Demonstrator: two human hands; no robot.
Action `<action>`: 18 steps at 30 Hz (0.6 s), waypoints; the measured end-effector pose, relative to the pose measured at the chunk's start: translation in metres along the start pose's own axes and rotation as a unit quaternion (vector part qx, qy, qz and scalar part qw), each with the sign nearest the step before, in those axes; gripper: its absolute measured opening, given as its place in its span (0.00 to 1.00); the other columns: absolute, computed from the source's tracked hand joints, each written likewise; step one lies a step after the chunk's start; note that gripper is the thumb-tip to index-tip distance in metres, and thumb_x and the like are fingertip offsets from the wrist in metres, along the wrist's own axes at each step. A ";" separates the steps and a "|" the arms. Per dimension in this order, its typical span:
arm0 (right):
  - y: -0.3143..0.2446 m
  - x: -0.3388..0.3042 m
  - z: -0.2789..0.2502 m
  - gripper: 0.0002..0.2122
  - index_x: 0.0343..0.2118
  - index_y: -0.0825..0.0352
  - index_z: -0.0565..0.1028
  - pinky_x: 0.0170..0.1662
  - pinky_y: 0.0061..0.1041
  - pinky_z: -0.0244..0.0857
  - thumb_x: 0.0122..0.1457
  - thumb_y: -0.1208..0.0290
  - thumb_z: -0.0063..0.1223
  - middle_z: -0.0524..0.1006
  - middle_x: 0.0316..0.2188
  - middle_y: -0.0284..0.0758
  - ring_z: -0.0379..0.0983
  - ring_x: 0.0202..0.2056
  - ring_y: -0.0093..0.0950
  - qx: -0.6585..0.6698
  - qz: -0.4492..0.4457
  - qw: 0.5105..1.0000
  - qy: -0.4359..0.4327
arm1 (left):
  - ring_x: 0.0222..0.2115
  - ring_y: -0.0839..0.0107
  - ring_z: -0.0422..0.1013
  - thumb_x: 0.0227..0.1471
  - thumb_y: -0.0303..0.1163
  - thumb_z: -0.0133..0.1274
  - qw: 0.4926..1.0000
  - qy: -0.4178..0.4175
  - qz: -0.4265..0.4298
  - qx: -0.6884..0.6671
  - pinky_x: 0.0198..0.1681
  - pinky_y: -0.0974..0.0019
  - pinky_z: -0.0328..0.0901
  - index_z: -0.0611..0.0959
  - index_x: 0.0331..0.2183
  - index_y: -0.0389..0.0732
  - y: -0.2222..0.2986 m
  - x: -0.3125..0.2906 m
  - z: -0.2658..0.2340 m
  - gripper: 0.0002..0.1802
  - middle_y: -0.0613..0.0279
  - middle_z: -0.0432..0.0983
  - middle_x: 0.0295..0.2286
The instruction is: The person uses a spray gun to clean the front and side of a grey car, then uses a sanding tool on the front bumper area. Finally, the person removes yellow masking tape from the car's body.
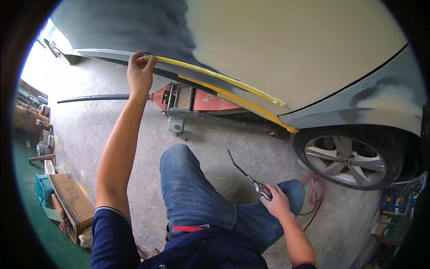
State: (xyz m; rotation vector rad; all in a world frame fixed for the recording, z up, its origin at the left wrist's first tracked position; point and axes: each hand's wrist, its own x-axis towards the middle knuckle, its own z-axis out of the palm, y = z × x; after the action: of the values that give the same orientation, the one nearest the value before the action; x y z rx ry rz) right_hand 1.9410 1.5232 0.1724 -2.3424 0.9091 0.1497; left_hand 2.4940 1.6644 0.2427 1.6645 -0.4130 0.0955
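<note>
My left hand [140, 74] is raised to the lower edge of a car's side, fingers pinched at the near end of a yellow masking tape strip [215, 75]. That strip runs rightward along the bottom of the panel [286, 40], which is part beige and part dark grey. Below it, a second, orange-yellow tape strip [244, 103] follows the sill toward the wheel. Over my bent right knee, my right hand [277, 204] is closed round an air blow gun [259, 186]. Its long thin black nozzle points up and to the left, away from the car panel.
A red floor jack [210, 101] sits under the car, its long black handle [98, 98] reaching left. The wheel [345, 157] stands at right, with a red hose [316, 197] coiled beside it. A cardboard box [74, 199] and cans line the left side.
</note>
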 end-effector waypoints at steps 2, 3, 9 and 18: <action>0.002 0.002 0.002 0.24 0.50 0.63 0.72 0.45 0.39 0.69 0.50 0.64 0.61 0.75 0.42 0.43 0.73 0.43 0.45 -0.003 0.010 1.000 -0.006 | 0.31 0.75 0.73 0.54 0.32 0.57 1.000 0.021 0.015 -0.002 0.35 0.73 0.70 0.79 0.39 0.32 0.000 -0.002 0.004 0.14 0.60 0.77 0.32; 0.003 0.002 0.003 0.24 0.50 0.63 0.72 0.45 0.39 0.69 0.50 0.64 0.61 0.75 0.42 0.43 0.73 0.43 0.45 -0.003 0.007 1.000 -0.005 | 0.30 0.75 0.73 0.55 0.32 0.57 0.999 0.009 0.018 0.035 0.35 0.73 0.70 0.79 0.39 0.32 -0.001 -0.001 0.001 0.14 0.61 0.78 0.31; 0.003 0.002 0.005 0.24 0.51 0.63 0.72 0.45 0.40 0.69 0.50 0.63 0.60 0.75 0.42 0.43 0.73 0.43 0.46 0.005 0.018 1.000 -0.015 | 0.27 0.73 0.76 0.53 0.33 0.58 0.977 0.042 0.129 0.166 0.33 0.68 0.69 0.82 0.35 0.34 0.001 0.002 -0.017 0.12 0.58 0.80 0.26; 0.010 -0.007 0.008 0.25 0.52 0.62 0.71 0.46 0.39 0.69 0.50 0.62 0.59 0.74 0.44 0.43 0.73 0.44 0.46 -0.006 0.035 0.999 -0.004 | 0.25 0.58 0.76 0.55 0.37 0.53 0.828 -0.007 0.326 0.457 0.29 0.60 0.69 0.81 0.32 0.41 0.019 0.010 -0.026 0.10 0.58 0.79 0.25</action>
State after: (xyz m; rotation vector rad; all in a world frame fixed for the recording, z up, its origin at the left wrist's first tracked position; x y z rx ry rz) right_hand 1.9299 1.5265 0.1628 -2.3207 0.9882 0.1943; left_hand 2.5020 1.6856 0.2677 2.3794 -1.0531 0.9163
